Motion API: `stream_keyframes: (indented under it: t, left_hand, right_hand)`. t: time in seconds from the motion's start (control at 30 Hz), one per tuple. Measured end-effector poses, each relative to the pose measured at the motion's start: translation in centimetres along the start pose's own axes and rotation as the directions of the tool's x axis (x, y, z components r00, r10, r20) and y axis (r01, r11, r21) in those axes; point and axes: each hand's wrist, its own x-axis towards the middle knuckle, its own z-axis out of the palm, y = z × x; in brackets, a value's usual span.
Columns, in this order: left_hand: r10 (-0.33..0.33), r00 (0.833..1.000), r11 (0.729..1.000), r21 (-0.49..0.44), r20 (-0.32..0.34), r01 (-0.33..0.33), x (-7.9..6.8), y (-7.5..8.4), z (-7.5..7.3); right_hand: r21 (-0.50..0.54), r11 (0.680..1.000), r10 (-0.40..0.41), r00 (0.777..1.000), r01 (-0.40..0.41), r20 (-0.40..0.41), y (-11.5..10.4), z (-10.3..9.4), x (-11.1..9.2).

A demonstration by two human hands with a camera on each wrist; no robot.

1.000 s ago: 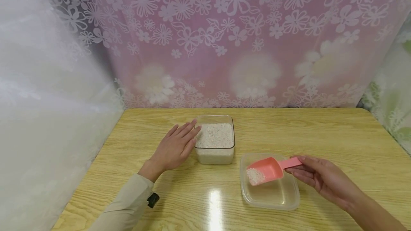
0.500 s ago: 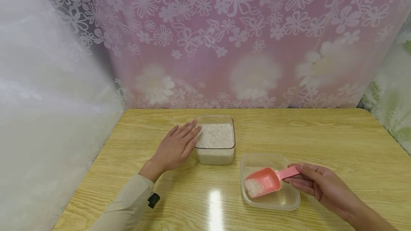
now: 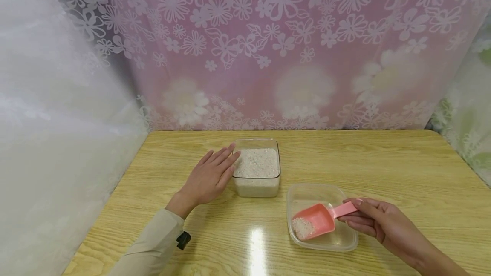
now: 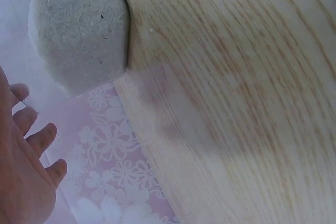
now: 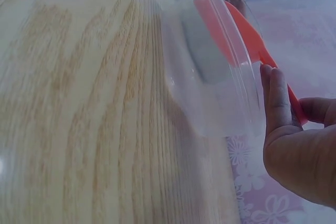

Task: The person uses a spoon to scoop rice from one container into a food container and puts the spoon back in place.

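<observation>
A pink scoop (image 3: 321,219) carries a small heap of rice (image 3: 303,228) at its front lip. My right hand (image 3: 387,227) pinches its handle between thumb and fingers. Below the scoop stands a translucent plastic tub (image 3: 322,191), and in the right wrist view the scoop's bowl (image 5: 247,30) dips past the tub's rim (image 5: 239,51). To the left, a clear square container (image 3: 256,186) holds much rice (image 3: 258,162). My left hand (image 3: 207,178) lies with straight fingers against that container's left rim. The left wrist view shows the rice-filled container (image 4: 84,30) above the spread fingers (image 4: 42,140).
Both containers stand on a wood-grain table (image 3: 402,161). A pink flowered curtain (image 3: 245,76) hangs behind its far edge, and a pale sheet (image 3: 57,139) hangs at the left. A dark strap piece (image 3: 183,240) sits at the left sleeve.
My right hand has lowered the scoop and drawn it slightly toward the near side of the tub, with the rice still in it. The left hand has stayed in place.
</observation>
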Motion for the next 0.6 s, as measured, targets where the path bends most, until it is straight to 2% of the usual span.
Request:
stream_keyframes:
  t: [0.6]
  left_hand:
    - [0.036, 0.999, 0.999, -0.020, -0.004, -0.036, -1.6, -0.1, -0.7]
  right_hand:
    - [-0.092, 0.996, -0.003, 0.996, -0.005, -0.086, 1.5, 3.1, -1.6]
